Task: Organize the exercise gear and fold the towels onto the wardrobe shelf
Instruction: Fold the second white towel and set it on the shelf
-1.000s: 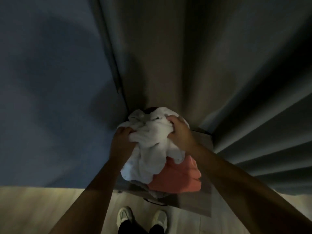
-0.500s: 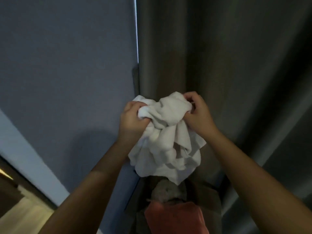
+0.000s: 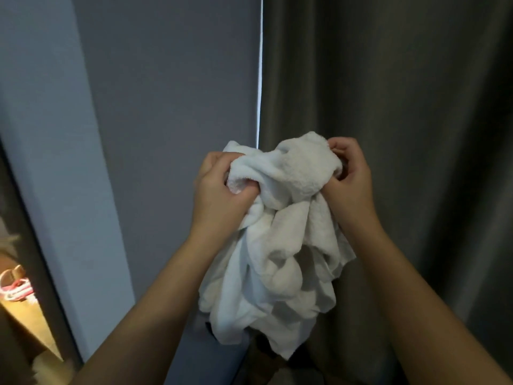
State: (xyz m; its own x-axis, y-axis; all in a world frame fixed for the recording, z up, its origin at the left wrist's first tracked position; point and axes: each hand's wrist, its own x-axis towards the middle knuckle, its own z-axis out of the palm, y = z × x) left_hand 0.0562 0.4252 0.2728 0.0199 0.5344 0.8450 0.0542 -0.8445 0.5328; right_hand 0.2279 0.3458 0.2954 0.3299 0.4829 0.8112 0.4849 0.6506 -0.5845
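Note:
A crumpled white towel (image 3: 277,257) hangs bunched in the air in front of me. My left hand (image 3: 219,195) grips its upper left part in a fist. My right hand (image 3: 349,182) pinches the upper right fold with curled fingers. The rest of the towel dangles loosely below both hands, down to about the level of my forearms.
A grey-blue wall panel (image 3: 172,107) stands behind the towel on the left, and a dark grey curtain (image 3: 402,107) hangs on the right. At the far left, past a frame edge, a lit wooden surface (image 3: 25,315) holds a red and white item (image 3: 15,284).
Both hands lifted the white towel up from the pile with the orange cloth. My view tilted upward, so the orange cloth and my shoes dropped out of sight.

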